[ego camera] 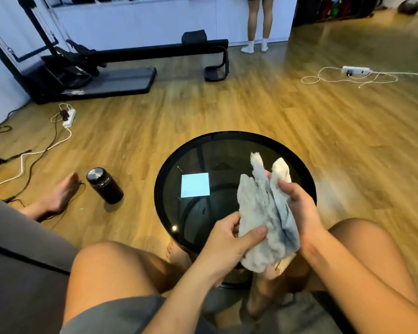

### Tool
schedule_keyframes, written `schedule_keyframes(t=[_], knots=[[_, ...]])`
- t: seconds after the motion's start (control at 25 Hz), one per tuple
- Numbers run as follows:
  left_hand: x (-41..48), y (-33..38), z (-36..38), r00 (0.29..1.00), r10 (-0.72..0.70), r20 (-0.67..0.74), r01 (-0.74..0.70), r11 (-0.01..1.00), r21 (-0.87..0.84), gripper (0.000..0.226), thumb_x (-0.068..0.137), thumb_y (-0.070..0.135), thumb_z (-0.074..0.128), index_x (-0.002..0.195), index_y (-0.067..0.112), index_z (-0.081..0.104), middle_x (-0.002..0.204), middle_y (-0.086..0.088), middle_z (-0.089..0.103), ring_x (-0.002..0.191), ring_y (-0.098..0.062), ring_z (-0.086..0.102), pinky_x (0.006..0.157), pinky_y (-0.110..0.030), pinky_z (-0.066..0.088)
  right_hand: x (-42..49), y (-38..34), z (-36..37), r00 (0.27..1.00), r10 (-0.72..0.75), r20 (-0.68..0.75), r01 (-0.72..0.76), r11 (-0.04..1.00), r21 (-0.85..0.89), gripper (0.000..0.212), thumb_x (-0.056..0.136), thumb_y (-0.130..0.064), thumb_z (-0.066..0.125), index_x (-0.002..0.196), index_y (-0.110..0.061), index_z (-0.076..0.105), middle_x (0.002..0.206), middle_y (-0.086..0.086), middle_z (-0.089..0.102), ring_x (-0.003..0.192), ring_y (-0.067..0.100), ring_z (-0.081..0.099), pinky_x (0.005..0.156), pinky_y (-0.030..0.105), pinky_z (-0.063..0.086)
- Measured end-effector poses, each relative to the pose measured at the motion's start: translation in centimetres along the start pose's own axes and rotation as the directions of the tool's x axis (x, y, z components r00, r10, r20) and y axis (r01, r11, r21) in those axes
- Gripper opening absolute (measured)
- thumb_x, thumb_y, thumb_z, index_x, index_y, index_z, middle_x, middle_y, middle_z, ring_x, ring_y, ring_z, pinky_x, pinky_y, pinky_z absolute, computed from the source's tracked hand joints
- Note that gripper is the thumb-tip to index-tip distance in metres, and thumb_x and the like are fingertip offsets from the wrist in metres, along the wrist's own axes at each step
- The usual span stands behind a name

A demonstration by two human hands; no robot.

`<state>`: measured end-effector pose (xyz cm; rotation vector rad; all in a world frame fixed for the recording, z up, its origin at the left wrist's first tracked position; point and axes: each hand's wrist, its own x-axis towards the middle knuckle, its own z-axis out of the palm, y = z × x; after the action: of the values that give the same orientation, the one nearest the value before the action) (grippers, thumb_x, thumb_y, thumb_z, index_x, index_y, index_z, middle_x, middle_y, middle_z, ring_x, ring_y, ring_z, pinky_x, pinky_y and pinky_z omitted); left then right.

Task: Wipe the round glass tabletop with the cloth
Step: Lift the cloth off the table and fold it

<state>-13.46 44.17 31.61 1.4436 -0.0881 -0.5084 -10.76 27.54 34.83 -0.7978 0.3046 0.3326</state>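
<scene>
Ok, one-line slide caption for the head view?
The left hand and right hand grip the crumpled cloth above the round glass tabletop; a dark flask stands on the floor nearby.

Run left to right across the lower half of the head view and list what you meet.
From the left: bare foot → black flask → left rim of the glass tabletop → left hand → cloth → right hand.

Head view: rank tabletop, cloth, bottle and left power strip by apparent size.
1. tabletop
2. cloth, held nearer the camera, so it looks bigger than it is
3. bottle
4. power strip, lying farther off
</scene>
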Motion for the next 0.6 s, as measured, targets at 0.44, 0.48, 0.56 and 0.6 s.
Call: schedule_keyframes(t=[0.44, 0.48, 0.56, 0.6], knots=[[-1.0, 0.9, -2.7, 0.884, 0.112, -0.455, -0.148, 0.988, -0.044, 0.012, 0.09, 0.026, 0.067, 0.08, 0.023, 0.063, 0.082, 0.004, 0.072, 0.075, -0.01, 0.069, 0.06, -0.024, 0.051, 0.8, 3.1, -3.4, 0.996, 0.031, 0.089, -0.021, 0.993, -0.112, 0.038, 0.096, -0.012, 0.055, 0.133, -0.006, 0.055, 0.13, 0.017, 0.063, 0.119, 0.034, 0.06, 0.095, 0.045, 0.052], [-1.0, 0.9, -3.0, 0.893, 0.058, -0.447, -0.136, 0.98, -0.146, 0.011, 0.093, 0.018, 0.065, 0.082, 0.019, 0.062, 0.082, 0.002, 0.072, 0.076, -0.012, 0.07, 0.06, -0.026, 0.052, 0.7, 2.9, -3.5, 0.994, 0.027, 0.102, -0.018, 0.996, -0.088, 0.039, 0.094, -0.01, 0.057, 0.133, -0.007, 0.055, 0.131, 0.017, 0.062, 0.121, 0.036, 0.059, 0.097, 0.048, 0.05], [-1.0, 0.8, -3.5, 0.917, -0.044, -0.395, -0.062, 0.966, -0.252, 0.007, 0.092, 0.01, 0.064, 0.088, 0.015, 0.06, 0.087, -0.003, 0.073, 0.078, -0.015, 0.071, 0.06, -0.03, 0.054, 0.5, 2.6, -3.8, 0.994, 0.039, 0.105, -0.031, 0.997, -0.075, 0.046, 0.087, -0.007, 0.064, 0.132, -0.008, 0.055, 0.131, 0.019, 0.061, 0.121, 0.038, 0.058, 0.099, 0.051, 0.048], [-1.0, 0.7, -3.8, 0.928, -0.089, -0.362, -0.014, 0.962, -0.274, 0.009, 0.09, 0.009, 0.066, 0.094, 0.015, 0.061, 0.092, -0.005, 0.073, 0.079, -0.017, 0.072, 0.06, -0.031, 0.054, 0.5, 2.5, -3.8, 0.994, 0.052, 0.092, -0.044, 0.995, -0.087, 0.048, 0.085, -0.007, 0.066, 0.131, -0.008, 0.056, 0.131, 0.02, 0.061, 0.12, 0.038, 0.059, 0.097, 0.05, 0.05]])
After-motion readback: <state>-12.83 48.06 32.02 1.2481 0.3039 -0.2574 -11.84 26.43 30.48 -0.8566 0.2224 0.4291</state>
